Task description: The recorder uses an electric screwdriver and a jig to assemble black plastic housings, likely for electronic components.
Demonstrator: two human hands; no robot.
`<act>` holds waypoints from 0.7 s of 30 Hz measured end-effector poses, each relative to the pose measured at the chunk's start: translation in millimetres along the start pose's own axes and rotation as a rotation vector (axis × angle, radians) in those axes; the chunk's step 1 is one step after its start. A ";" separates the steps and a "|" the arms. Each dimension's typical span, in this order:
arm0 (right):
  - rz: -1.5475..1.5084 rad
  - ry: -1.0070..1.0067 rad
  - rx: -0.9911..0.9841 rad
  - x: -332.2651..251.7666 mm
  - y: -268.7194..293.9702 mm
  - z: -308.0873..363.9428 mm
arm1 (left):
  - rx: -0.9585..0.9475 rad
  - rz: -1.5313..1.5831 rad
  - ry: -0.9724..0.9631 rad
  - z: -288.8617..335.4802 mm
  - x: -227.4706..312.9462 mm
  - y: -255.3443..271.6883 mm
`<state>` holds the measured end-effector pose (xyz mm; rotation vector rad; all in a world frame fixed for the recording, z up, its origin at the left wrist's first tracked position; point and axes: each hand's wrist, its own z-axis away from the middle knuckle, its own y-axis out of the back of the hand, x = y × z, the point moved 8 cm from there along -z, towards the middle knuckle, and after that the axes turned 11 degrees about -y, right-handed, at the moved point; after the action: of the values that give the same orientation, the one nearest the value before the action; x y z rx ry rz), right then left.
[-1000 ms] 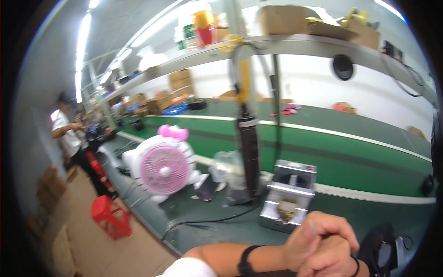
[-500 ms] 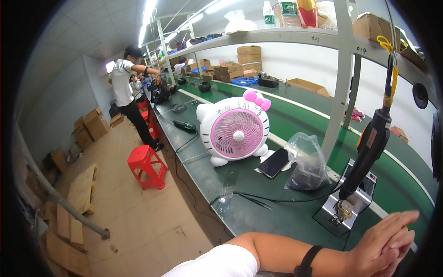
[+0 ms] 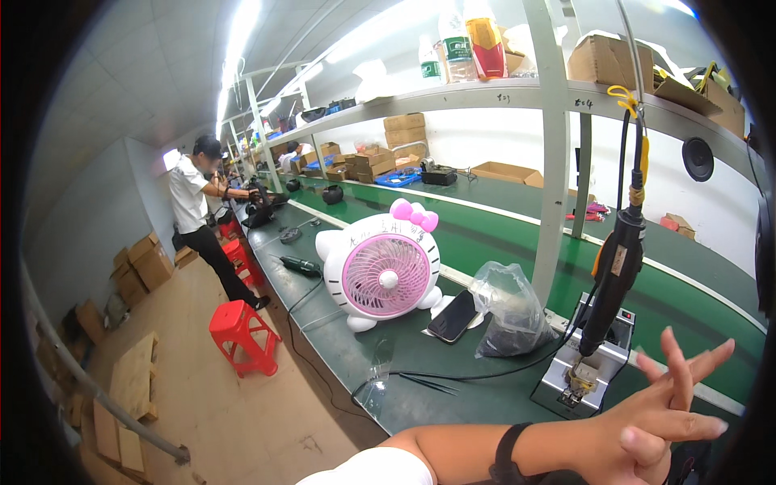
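Counter [image 3: 469,400], left to right: silver box-shaped device [image 3: 558,378]; black electric screwdriver [image 3: 612,287], suspended tip-down at its brass-coloured fitting; left hand [image 3: 634,424], just beside at right, fingers spread wide with nothing visible between them, right hand out of view, its state not to be told. Handling, as judged: best gripped by the body, fingers clear of the bit, cable slack. Markings, left to right: white-and-pink fan [image 3: 388,279], black handwriting across its top; bottles [image 3: 457,50], green printed labels; shelf [image 3: 477,97], small handwritten marks; screwdriver, pale label, too small to read.
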<state>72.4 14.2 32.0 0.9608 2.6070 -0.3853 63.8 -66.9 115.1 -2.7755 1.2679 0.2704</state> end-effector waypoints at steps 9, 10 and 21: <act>0.426 0.238 0.109 -22.2 101.3 48.5 | -0.383 0.304 -0.081 16.8 -36.6 -67.9; 0.467 0.328 0.013 1.0 167.2 66.5 | -0.440 0.332 -0.086 24.6 -42.2 -58.3; 1.044 0.766 -0.904 55.8 82.1 -73.6 | -0.840 -0.146 -0.246 75.6 -136.1 -70.0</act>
<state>71.1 133.1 65.4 2.0267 1.8795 1.4804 19.6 90.8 66.9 -3.2848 1.0367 1.3600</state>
